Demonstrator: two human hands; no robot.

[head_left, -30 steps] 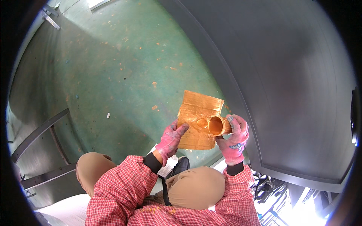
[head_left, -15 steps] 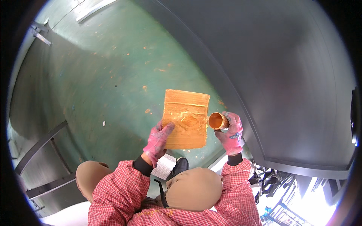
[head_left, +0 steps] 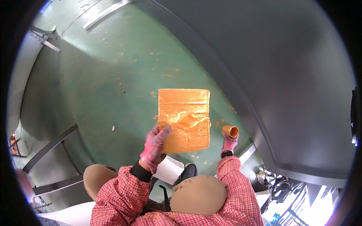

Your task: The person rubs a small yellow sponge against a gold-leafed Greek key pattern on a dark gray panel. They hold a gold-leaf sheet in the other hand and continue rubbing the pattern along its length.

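My left hand (head_left: pixel 154 146), in a stained pink glove, grips the left edge of a flat rectangular board (head_left: pixel 183 103) with its thumb on top. Shiny orange-gold paste coats the board, with a thicker smeared lump near its middle. To the right and apart from the board, my right hand (head_left: pixel 229 145), also pink-gloved, is closed around a small round cup (head_left: pixel 227 130). Orange coats the cup, and its mouth tips toward the right. My right fingers are partly hidden behind it. Whether anything is left inside the cup, I cannot tell.
A large dark grey panel (head_left: pixel 286 75) fills the right side. Orange specks dot the green floor (head_left: pixel 113 79). Dark metal bars (head_left: pixel 52 147) stand at the lower left, a pale bar (head_left: pixel 107 14) lies at the far left, and a white textured block (head_left: pixel 168 169) is by my shoe (head_left: pixel 189 171).
My right hand has moved lower and away from the board with the cup, whose mouth now faces more to the right. The board, still in my left hand, has turned slightly and looks larger.
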